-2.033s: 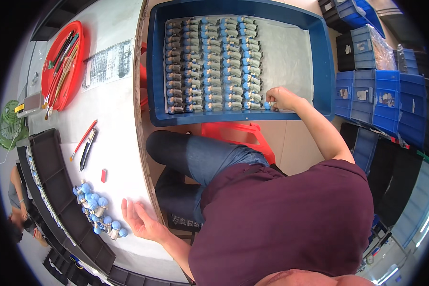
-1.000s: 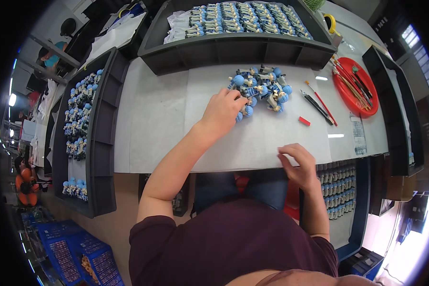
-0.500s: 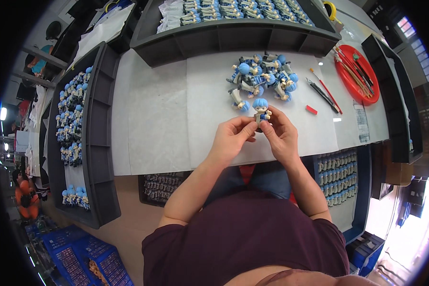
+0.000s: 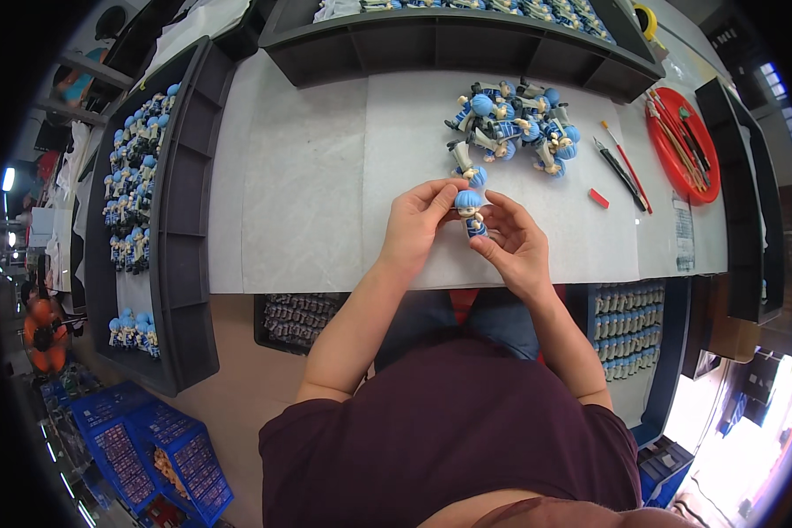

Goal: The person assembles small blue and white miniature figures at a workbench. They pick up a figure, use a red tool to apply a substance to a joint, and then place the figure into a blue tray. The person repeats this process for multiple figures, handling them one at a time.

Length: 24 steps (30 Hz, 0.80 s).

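A small blue-haired figurine [image 4: 470,211] stands nearly upright between my two hands, over the near part of the white-covered table. My right hand [image 4: 517,243] is closed on its lower body, thumb in front and fingers behind. My left hand [image 4: 421,220] is at the other side, thumb and forefinger pinched close to the figurine's head; its fingers seem to touch the head. Just beyond lies a loose pile of similar figurines [image 4: 510,128], heads and legs pointing all ways.
A grey tray [image 4: 466,55] full of figurines spans the back. Another grey tray [image 4: 185,229] of figurines stands left. To the right are a red dish [image 4: 711,180] with brushes, a black pen [image 4: 619,176], a thin red brush [image 4: 629,167] and a red block [image 4: 598,199]. Below right sits a blue tray [image 4: 664,370].
The figurine has turned and tilted slightly between my hands. My left hand has shifted from its lower side up toward its head. The whole view has shifted a little.
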Tool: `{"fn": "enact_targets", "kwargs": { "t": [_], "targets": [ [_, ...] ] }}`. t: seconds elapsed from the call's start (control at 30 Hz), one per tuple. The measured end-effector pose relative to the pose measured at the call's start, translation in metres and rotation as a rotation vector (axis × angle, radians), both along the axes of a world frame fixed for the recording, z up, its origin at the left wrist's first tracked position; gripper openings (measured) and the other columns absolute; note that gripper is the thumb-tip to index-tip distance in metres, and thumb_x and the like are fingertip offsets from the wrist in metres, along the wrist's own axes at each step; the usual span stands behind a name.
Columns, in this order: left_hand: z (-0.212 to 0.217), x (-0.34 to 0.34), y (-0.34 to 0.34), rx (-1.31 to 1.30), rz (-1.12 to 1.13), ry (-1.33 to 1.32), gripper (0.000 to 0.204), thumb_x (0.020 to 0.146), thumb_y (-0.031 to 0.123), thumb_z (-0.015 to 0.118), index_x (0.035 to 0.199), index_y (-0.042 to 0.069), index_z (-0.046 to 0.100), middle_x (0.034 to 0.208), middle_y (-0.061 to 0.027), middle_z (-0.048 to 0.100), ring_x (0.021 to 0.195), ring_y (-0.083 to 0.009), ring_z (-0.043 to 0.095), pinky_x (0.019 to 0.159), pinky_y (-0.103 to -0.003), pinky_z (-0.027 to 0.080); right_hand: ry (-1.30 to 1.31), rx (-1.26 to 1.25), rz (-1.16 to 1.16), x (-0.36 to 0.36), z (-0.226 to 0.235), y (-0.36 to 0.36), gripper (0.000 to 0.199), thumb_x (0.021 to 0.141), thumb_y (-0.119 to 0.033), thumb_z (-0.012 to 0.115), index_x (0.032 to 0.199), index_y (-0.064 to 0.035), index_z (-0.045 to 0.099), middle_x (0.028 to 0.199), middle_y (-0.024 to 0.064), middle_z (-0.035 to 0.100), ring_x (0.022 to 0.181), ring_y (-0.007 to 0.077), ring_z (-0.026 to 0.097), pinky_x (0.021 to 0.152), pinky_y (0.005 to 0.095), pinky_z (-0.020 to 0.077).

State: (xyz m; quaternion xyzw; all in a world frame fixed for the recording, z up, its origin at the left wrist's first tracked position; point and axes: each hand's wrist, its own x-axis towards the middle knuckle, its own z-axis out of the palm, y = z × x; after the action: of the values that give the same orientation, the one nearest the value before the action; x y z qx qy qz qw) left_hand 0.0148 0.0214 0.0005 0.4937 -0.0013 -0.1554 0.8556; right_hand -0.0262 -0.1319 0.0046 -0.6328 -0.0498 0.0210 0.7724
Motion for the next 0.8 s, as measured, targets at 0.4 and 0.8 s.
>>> {"fn": "enact_targets", "kwargs": {
  "t": [0.4, 0.8],
  "targets": [
    [0.0008, 0.0008, -0.0019, 0.000, 0.036, 0.020, 0.023, 0.089, 0.014, 0.056, 0.107, -0.001, 0.059, 0.096, -0.0068, 0.063, 0.084, -0.0119, 0.059, 0.072, -0.026, 0.049, 0.001, -0.042, 0.021, -0.0030, -0.0014, -0.0026, 0.062, 0.074, -0.002, 0.072, 0.127, -0.0002, 0.040, 0.110, 0.0131, 0.053, 0.100, 0.0170, 0.055, 0.084, 0.0280, 0.0494],
    [0.0003, 0.0002, 0.0017, -0.013, 0.058, -0.003, 0.021, 0.088, 0.010, 0.057, 0.105, -0.001, 0.059, 0.097, -0.0091, 0.063, 0.085, -0.0144, 0.060, 0.073, -0.028, 0.051, 0.041, 0.010, 0.040, -0.0022, -0.0052, -0.0026, 0.058, 0.077, 0.002, 0.067, 0.128, -0.0015, 0.039, 0.115, 0.0142, 0.049, 0.103, 0.0185, 0.054, 0.087, 0.0295, 0.0480]
  ]
}}
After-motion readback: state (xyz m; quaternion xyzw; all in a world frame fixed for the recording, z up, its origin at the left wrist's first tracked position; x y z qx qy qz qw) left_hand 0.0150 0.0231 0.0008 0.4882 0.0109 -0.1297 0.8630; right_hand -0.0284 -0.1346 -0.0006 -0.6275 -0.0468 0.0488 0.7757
